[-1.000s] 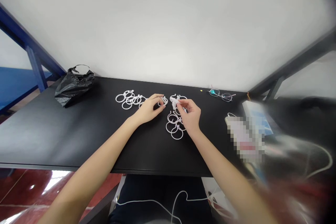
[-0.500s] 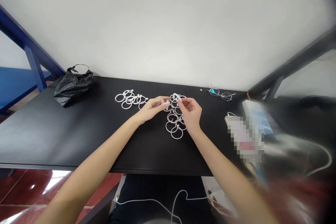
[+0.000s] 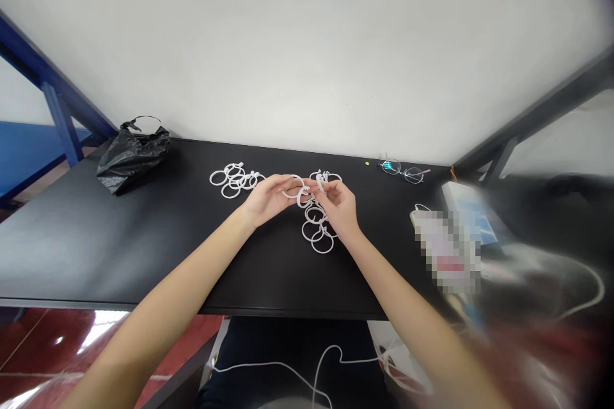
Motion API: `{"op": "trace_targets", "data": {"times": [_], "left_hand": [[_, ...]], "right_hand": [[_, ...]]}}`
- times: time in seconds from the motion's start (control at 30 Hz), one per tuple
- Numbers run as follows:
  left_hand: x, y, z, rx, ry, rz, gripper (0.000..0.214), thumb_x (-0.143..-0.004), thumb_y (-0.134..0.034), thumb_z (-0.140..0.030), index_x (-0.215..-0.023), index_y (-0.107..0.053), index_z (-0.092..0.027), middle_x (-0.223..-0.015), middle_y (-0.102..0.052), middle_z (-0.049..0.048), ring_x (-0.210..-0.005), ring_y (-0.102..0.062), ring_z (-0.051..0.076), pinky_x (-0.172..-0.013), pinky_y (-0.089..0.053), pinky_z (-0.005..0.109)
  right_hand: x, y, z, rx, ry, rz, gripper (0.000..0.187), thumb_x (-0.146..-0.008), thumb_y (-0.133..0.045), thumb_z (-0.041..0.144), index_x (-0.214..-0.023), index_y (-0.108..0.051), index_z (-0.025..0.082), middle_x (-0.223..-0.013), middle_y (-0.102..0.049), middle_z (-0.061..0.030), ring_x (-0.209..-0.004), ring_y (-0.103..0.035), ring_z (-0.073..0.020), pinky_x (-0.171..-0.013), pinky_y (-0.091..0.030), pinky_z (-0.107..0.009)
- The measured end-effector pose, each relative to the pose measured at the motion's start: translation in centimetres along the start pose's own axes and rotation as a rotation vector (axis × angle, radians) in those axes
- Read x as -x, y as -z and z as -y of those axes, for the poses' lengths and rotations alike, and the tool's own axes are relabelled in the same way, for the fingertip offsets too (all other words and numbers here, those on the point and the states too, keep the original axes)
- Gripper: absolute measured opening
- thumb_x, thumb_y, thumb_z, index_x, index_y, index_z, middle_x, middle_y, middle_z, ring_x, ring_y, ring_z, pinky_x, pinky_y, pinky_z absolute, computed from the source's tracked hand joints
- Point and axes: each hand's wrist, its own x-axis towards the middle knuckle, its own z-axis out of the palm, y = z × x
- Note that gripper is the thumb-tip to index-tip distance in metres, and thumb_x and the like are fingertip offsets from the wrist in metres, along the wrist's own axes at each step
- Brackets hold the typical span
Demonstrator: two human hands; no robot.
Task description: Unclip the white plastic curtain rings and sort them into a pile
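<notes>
My left hand (image 3: 269,199) is turned partly palm up, its fingers holding a white ring (image 3: 293,178) with a small clip. Close beside it, my right hand (image 3: 338,206) pinches another white ring (image 3: 320,183) between thumb and fingers. The fingertips of both hands nearly meet, and where the rings touch is partly hidden. Below the hands a pile of white rings (image 3: 322,242) lies loose on the black table (image 3: 268,275). To the left rests a second cluster of white rings (image 3: 231,187), several overlapping.
A black plastic bag (image 3: 134,156) stands at the table's back left. Eyeglasses (image 3: 401,171) lie at the back right. A phone-like object (image 3: 444,252), blurred out, and a white box (image 3: 467,214) are on the right. A white cable (image 3: 273,365) crosses my lap.
My left hand has rolled more palm up, and the ring in it now shows its full loop. My right hand has shifted slightly left, closer to the left one.
</notes>
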Motion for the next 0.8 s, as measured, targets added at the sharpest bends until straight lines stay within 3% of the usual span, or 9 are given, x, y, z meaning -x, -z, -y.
{"op": "trace_targets", "data": {"times": [0.2, 0.37, 0.47, 0.67, 0.8], "left_hand": [[0.0, -0.2, -0.2, 0.066, 0.008, 0.043, 0.047, -0.084, -0.050, -0.048, -0.053, -0.031, -0.020, -0.113, -0.072, 0.0107, -0.113, -0.063, 0.034, -0.093, -0.051, 0.050], [0.0, -0.2, -0.6, 0.000, -0.030, 0.009, 0.046, -0.086, -0.047, -0.048, -0.053, -0.034, -0.020, -0.118, -0.069, 0.0093, -0.116, -0.062, 0.032, -0.099, -0.049, 0.050], [0.0, -0.2, -0.5, -0.081, -0.039, -0.008, 0.048, -0.087, -0.046, -0.053, -0.053, -0.037, -0.020, -0.118, -0.069, 0.0090, -0.116, -0.061, 0.032, -0.099, -0.049, 0.050], [-0.2, 0.1, -0.3, -0.022, -0.050, -0.007, 0.052, -0.088, -0.048, -0.052, -0.051, -0.032, -0.019, -0.118, -0.069, 0.0080, -0.115, -0.061, 0.030, -0.099, -0.050, 0.048], [-0.3, 0.4, 0.2, -0.174, -0.068, -0.001, 0.048, -0.091, -0.047, -0.048, -0.055, -0.047, -0.017, -0.121, -0.066, 0.0096, -0.113, -0.061, 0.028, -0.098, -0.049, 0.045]], "right_hand": [[0.6, -0.3, 0.8, -0.028, -0.019, 0.081, 0.026, -0.070, -0.077, 0.039, -0.074, -0.059, 0.021, -0.081, -0.074, -0.0050, -0.078, -0.072, -0.0219, -0.073, -0.059, -0.037], [0.5, -0.3, 1.2, -0.064, -0.065, -0.051, 0.029, -0.068, -0.079, 0.041, -0.075, -0.060, 0.021, -0.072, -0.070, -0.0017, -0.061, -0.068, -0.0175, -0.055, -0.058, -0.030], [0.5, -0.3, 1.3, -0.059, -0.058, -0.124, 0.031, -0.067, -0.079, 0.042, -0.069, -0.056, 0.021, -0.065, -0.066, 0.0004, -0.054, -0.063, -0.0152, -0.052, -0.057, -0.030], [0.0, 0.2, 1.1, 0.011, -0.026, -0.217, 0.028, -0.073, -0.071, 0.036, -0.065, -0.048, 0.023, -0.056, -0.057, 0.0042, -0.046, -0.057, -0.0125, -0.046, -0.050, -0.026], [-0.5, 0.7, 0.7, 0.005, -0.057, -0.295, 0.026, -0.073, -0.067, 0.031, -0.064, -0.044, 0.023, -0.053, -0.050, 0.0066, -0.043, -0.054, -0.0110, -0.043, -0.045, -0.023]]}}
